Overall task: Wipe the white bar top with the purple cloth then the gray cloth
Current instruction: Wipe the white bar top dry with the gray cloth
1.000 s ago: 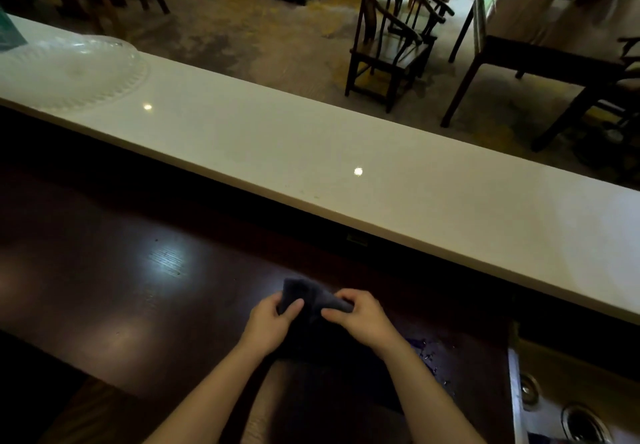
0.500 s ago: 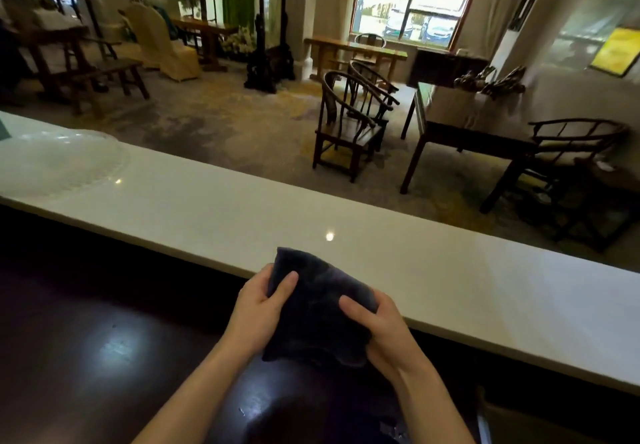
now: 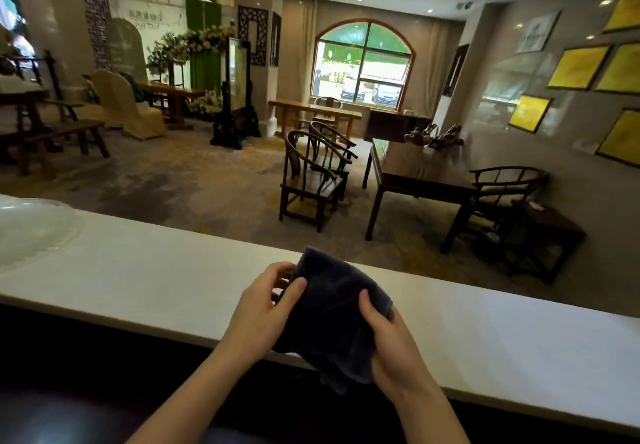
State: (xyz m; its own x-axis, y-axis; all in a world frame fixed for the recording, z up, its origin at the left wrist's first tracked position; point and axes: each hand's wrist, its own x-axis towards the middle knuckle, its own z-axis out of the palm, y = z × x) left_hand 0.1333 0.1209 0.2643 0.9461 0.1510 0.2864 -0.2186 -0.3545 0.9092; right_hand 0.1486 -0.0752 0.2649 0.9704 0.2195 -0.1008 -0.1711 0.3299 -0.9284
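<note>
A dark grey-blue folded cloth (image 3: 329, 315) hangs between both of my hands, just above the near edge of the white bar top (image 3: 156, 274). My left hand (image 3: 263, 312) pinches its left edge, thumb on top. My right hand (image 3: 391, 346) grips its right side, thumb over the fabric. The cloth's lower corner droops below the bar's front edge. In this dim light I cannot tell whether it is the purple or the gray cloth. No second cloth is in view.
A clear glass plate (image 3: 31, 232) rests on the bar top at the far left. A dark lower counter (image 3: 86, 391) lies below the bar on my side. Beyond the bar stand dark wooden chairs (image 3: 311, 180) and a dark table (image 3: 419, 180).
Both hands have lifted the cloth from the dark lower counter up to the white bar top. My view has tilted upward, bringing in the room beyond.
</note>
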